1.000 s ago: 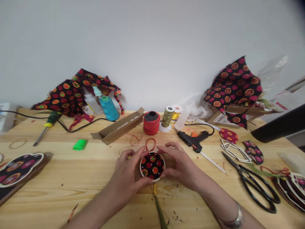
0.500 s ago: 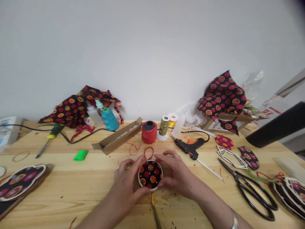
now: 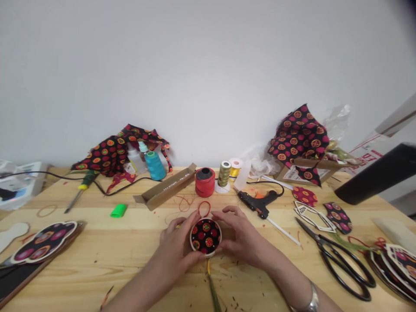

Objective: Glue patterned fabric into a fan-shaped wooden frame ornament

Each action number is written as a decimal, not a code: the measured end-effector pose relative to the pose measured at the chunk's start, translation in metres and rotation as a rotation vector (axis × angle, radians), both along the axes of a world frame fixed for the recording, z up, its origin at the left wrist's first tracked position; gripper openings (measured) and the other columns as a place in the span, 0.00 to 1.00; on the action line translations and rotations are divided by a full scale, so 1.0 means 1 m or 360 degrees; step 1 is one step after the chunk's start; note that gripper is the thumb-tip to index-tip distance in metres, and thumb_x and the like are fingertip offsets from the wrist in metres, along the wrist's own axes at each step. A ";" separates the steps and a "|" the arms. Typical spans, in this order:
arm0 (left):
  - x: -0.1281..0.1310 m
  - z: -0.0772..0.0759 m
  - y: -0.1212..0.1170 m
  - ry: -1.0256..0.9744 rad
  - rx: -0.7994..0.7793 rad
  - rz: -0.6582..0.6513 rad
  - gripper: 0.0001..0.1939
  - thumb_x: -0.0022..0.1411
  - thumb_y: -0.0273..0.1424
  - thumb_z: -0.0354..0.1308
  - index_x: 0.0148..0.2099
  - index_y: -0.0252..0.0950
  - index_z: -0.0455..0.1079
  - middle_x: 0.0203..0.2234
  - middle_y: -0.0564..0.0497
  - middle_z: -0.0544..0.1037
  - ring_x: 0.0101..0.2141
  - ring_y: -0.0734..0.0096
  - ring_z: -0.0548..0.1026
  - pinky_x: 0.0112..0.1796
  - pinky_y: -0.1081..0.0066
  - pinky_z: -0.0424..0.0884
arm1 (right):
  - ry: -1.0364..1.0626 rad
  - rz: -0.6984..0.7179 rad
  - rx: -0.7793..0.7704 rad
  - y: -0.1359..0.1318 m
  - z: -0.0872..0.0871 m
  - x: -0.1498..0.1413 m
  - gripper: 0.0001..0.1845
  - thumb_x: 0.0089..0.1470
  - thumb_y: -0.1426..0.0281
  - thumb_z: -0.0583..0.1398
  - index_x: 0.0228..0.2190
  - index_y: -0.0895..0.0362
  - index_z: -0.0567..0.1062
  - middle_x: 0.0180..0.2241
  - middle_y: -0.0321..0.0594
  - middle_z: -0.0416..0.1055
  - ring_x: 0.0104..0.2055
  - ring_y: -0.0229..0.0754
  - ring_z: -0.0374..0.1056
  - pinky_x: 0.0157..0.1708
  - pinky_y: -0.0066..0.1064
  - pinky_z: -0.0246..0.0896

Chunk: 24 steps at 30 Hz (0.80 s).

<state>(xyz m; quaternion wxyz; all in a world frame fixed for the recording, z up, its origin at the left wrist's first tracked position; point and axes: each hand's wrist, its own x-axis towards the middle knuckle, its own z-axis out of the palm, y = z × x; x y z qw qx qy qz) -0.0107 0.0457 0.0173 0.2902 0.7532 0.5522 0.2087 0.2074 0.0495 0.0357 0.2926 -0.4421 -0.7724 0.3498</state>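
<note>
I'm watching the left hand (image 3: pixel 178 248) and right hand (image 3: pixel 245 242) curling half-open around the fabric-faced disc (image 3: pixel 206 237), holding its rim. It's facing up, on the person's side of the red spool (image 3: pixel 204 183), red loop (image 3: pixel 200 203) pointing spoolward, tassel (image 3: pixel 213 289) trailing away. Gripping the rim evenly is probably sparing the cloth.

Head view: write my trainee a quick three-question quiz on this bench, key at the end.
1. True or false: the round fabric disc sits between the left hand and the right hand.

2. What colour is the spool just left of the olive thread cone?
A) teal
B) red
C) gold

3. Fill in: the black scissors lie to the ____ of the right hand.

Key: 1 true; 2 B; 3 right
</note>
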 end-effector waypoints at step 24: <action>-0.077 0.042 0.056 0.0202 0.0469 0.0987 0.33 0.61 0.42 0.53 0.63 0.38 0.45 0.56 0.41 0.67 0.32 0.65 0.79 0.33 0.68 0.72 | 0.0104 -0.0425 0.0191 0.006 -0.023 0.004 0.13 0.54 0.68 0.62 0.42 0.58 0.75 0.37 0.45 0.75 0.38 0.43 0.70 0.39 0.34 0.65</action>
